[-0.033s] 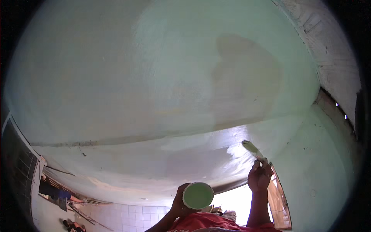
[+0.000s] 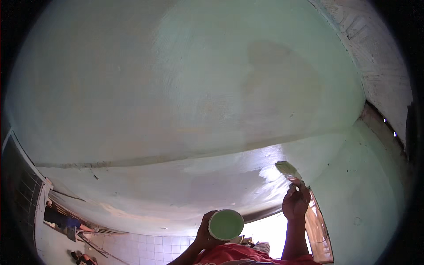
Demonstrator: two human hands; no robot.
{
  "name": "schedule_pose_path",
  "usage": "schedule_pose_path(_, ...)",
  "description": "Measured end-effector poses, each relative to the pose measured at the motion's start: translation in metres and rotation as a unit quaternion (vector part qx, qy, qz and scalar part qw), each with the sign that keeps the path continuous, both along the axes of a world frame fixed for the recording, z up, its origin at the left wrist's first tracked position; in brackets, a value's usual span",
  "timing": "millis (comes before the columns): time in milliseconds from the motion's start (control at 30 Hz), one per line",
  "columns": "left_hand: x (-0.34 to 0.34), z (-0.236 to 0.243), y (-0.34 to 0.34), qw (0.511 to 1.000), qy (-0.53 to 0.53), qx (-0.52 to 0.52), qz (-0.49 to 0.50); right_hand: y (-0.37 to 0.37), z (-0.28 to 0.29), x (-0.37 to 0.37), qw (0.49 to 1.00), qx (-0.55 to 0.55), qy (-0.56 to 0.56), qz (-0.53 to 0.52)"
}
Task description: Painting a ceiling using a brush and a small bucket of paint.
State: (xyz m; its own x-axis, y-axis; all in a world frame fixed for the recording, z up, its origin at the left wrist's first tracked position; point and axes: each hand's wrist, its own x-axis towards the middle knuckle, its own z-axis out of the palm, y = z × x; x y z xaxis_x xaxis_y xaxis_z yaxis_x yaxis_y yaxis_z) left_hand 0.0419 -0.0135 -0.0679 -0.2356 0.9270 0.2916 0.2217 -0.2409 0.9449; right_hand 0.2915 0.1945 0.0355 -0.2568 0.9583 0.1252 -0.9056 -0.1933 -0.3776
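My left hand [image 2: 206, 233] is wrapped round the side of a round white tub [image 2: 210, 230], held in front of my red shirt. Pale green paint [image 2: 227, 225] fills the tub, its surface facing up toward the view. My right hand [image 2: 297, 201] is raised to the right, fingers closed on the handle of a paintbrush [image 2: 288, 169]. The brush's wide bristles are coated green and point up and left, close against the glossy part of the wall band [image 2: 247, 168]; whether they touch it I cannot tell. Above spreads a large surface [image 2: 198, 79] with uneven green paint.
A bright opening with a brown wooden frame [image 2: 321, 229] lies beside my right forearm. White tiles [image 2: 152, 247] show low down. At the lower left are a dark grille [image 2: 20, 190], long poles [image 2: 95, 247] and partly visible people. A rough grey strip [image 2: 375, 53] borders the upper right.
The brush has turned a little, so more of its broad face shows. My right hand has shifted only slightly; the left hand and tub are nearly unmoved.
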Motion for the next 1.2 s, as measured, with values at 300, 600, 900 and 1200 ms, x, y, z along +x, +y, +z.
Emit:
schedule_pose_path(300, -0.004, 0.006, -0.004, 0.999, -0.025, -0.008, 0.029, 0.011, 0.001, -0.015, 0.997, -0.038, -0.03, 0.051)
schedule_pose_path(600, -0.007, -0.009, -0.01, 0.997, -0.064, -0.001, 0.036, -0.002, 0.012, -0.028, 0.994, -0.079, -0.066, 0.027)
schedule_pose_path(900, -0.008, 0.002, -0.005, 1.0, -0.015, -0.012, 0.022, -0.001, 0.012, -0.021, 0.995, -0.047, -0.084, -0.011)
schedule_pose_path(1200, -0.007, 0.005, -0.003, 1.0, 0.018, -0.012, 0.02, -0.006, 0.014, -0.006, 0.995, -0.047, -0.056, -0.064)
